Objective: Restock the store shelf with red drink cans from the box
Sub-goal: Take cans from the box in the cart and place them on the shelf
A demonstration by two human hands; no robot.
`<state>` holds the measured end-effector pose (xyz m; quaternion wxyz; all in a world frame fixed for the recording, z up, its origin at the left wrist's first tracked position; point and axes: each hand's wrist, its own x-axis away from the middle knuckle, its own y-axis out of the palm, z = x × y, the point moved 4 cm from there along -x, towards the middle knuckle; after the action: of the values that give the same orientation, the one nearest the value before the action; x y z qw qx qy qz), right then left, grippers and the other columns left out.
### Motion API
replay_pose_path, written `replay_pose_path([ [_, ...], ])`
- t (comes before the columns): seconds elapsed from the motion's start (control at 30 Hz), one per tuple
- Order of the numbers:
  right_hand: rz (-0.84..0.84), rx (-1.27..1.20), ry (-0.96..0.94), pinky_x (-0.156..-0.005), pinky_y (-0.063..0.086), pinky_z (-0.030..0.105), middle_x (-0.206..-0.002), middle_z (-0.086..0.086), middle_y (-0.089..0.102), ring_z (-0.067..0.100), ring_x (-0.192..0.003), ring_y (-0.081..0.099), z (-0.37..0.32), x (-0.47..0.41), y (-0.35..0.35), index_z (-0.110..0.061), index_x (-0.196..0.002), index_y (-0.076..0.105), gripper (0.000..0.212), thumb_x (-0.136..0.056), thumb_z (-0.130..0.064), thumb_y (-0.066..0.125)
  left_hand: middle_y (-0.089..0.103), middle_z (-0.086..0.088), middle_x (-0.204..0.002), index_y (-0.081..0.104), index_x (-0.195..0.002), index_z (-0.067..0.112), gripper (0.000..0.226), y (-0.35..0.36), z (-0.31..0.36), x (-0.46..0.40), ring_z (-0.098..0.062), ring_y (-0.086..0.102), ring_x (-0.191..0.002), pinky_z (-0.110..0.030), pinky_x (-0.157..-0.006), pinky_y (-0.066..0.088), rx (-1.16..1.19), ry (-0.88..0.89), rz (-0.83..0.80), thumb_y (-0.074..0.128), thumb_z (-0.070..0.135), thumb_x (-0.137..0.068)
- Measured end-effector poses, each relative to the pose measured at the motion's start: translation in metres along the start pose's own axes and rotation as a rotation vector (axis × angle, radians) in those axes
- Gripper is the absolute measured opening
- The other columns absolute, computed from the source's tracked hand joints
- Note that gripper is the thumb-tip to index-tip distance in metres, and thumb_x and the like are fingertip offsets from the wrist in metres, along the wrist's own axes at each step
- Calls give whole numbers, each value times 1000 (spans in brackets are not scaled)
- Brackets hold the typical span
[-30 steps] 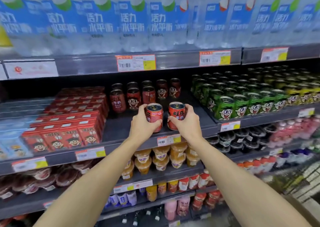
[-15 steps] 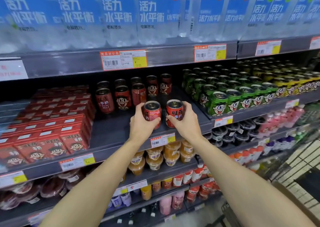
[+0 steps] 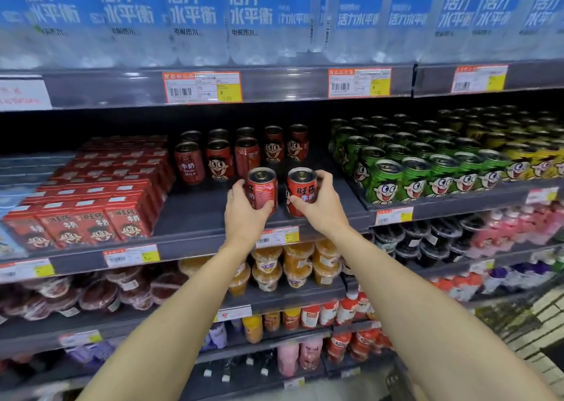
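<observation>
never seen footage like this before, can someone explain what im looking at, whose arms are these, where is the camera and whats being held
No machine here: these are a person's own bare arms. The single picture comes from a wide-angle camera worn on the head, looking forward and down, so the arms reach in from below.

The left hand grips one red can and the right hand grips another red can, both upright over the bare front part of a grey store shelf.

Further back on that shelf stand more red cans. Red cartons sit to the left, green cans to the right. Water bottles with blue labels fill the shelf above, and cups and bottles fill the shelves below.
</observation>
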<state>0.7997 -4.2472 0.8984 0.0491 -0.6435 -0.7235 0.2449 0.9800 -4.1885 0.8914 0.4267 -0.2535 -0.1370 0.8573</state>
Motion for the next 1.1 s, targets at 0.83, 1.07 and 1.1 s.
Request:
replay_pose_path([
  [0.83, -44, 9, -68, -95, 51, 35, -123, -5, 61, 12, -107, 61, 9, -10, -9, -29, -131, 37, 72, -75, -37, 83, 66, -7, -116, 53, -126, 12, 56, 24, 10, -35, -26, 62, -108, -40, -94, 50, -75, -1, -24, 79, 26, -78],
  [1.07, -21, 2, -62, -96, 51, 40, -123, -10, 60, 11, -108, 61, 10, -7, -7, -33, -134, 36, 74, -75, -40, 82, 64, -15, -115, 45, -121, 7, 49, 35, 22, -43, -34, 61, -109, -35, -88, 46, -67, -73, -8, 73, 21, -84],
  [1.1, -21, 3, -61, -96, 51, 41, -123, -11, 60, 10, -108, 61, 10, -7, -7, -34, -133, 36, 74, -75, -41, 81, 64, -15, -115, 46, -120, 7, 47, 36, 23, -45, -35, 60, -109, -36, -89, 47, -69, -82, -5, 73, 20, -84],
])
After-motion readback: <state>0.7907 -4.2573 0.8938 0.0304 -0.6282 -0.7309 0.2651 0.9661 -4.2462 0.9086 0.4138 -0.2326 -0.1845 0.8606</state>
